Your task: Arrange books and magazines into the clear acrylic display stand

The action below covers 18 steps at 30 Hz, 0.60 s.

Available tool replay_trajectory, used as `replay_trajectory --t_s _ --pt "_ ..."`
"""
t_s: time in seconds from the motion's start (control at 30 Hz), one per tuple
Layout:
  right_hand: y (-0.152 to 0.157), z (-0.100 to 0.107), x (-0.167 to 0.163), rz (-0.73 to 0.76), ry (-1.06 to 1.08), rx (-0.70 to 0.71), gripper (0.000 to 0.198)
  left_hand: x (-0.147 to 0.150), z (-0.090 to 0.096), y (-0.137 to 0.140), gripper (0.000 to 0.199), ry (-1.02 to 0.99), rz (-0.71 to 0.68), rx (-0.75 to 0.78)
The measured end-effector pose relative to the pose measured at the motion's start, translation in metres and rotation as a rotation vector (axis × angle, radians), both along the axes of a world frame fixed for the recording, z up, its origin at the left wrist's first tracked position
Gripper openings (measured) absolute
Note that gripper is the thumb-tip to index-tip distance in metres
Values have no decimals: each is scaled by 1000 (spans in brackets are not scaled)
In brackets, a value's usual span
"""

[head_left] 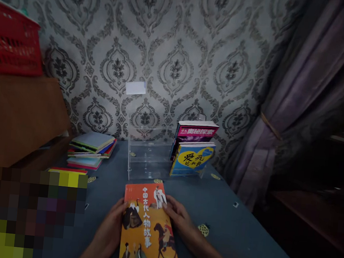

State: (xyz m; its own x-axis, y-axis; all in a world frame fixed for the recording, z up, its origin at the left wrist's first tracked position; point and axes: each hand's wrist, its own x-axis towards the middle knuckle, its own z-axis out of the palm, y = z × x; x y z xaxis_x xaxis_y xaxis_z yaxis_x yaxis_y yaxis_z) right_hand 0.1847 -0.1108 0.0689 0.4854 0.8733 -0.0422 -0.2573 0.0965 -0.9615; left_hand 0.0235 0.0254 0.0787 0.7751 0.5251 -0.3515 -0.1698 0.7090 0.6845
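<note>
An orange book point(150, 232) with white Chinese characters and drawn figures on its cover is held upright-facing between my two hands. My left hand point(116, 217) grips its left edge, and my right hand point(179, 213) has the right edge, thumb on the cover. Beyond it stands a clear acrylic book rack point(144, 169) with stepped tiers. On the rack's right side a blue and yellow book point(193, 159) leans in the front tier, and a pink and dark book point(196, 132) rises behind it.
Several stacked books point(91, 143) lie at the back left of the blue tablecloth point(226, 223). A red plastic basket point(13, 40) sits on a brown box-like surface point(17, 118) at far left. A purple curtain point(284, 103) hangs on the right. The lower left corner is pixelated.
</note>
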Motion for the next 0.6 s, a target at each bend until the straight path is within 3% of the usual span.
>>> replay_trajectory --t_s 0.27,0.4,0.6 --pt "-2 -16 13 -106 -168 -255 74 5 -10 3 48 -26 119 166" --pt "6 -27 19 -123 -365 -272 67 4 -17 13 47 17 165 294" --pt "19 -38 26 -128 -525 -237 62 -1 -21 31 37 88 209 741"
